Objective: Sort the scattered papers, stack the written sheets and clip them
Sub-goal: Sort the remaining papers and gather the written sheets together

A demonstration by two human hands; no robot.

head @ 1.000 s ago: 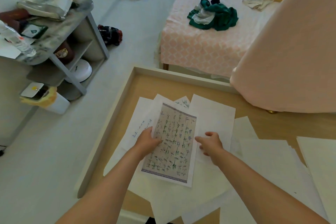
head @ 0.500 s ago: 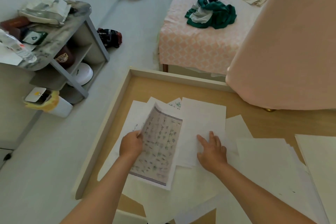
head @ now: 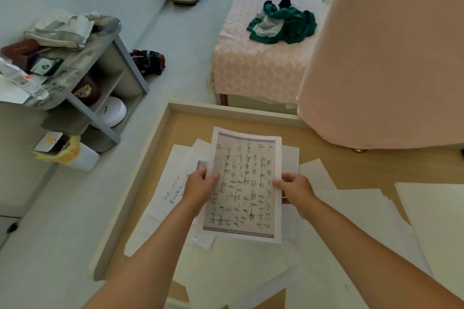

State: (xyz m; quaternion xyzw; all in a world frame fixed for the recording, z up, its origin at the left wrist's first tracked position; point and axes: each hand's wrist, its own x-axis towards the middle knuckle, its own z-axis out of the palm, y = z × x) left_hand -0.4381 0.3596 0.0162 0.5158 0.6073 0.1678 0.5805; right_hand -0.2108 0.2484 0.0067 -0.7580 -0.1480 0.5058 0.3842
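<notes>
Between two bare hands, above a light wooden tabletop with a pale raised rim, a white bordered written sheet covered in columns of dark and green characters is held up, facing the viewer. The left hand pinches its left edge, thumb on the front and fingers curled behind. The right hand grips the right edge the same way, at about the same height. Just under the left hand's grip lies a loose white page with faint handwriting, overlapped by more white pages. Beneath and to the right of the right hand's grip, blank white sheets spread across the tabletop. Beyond the held sheet, well apart, stands a bed with a pink patterned cover, a crumpled green garment lying on it.
</notes>
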